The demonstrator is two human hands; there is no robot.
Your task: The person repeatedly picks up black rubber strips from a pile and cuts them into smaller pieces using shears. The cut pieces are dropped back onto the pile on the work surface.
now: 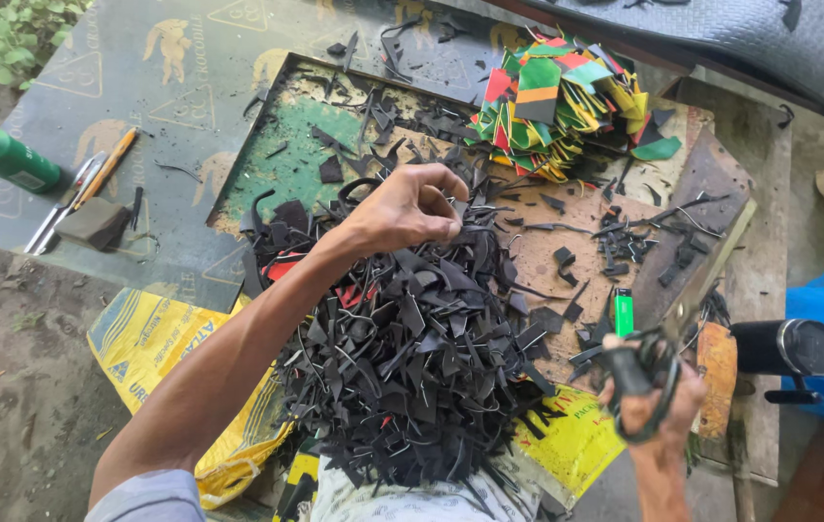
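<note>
Black rubber offcuts (pixel 402 377) form the big heap on the surface (pixel 567 251), directly under and toward the person from the left hand (pixel 407 205). That hand's fingers (pixel 446 198) are pinched together on a thin black strip at the heap's far edge, its long axis hanging downward from the fingertips. Beyond those fingers, to the right, sits a stack of multicoloured pieces (pixel 567 101). Right hand (pixel 649 396) grips large scissors (pixel 692 290), blades pointing away, well apart from the pinched strip. Just left of the blades stands a green lighter (pixel 623 311).
</note>
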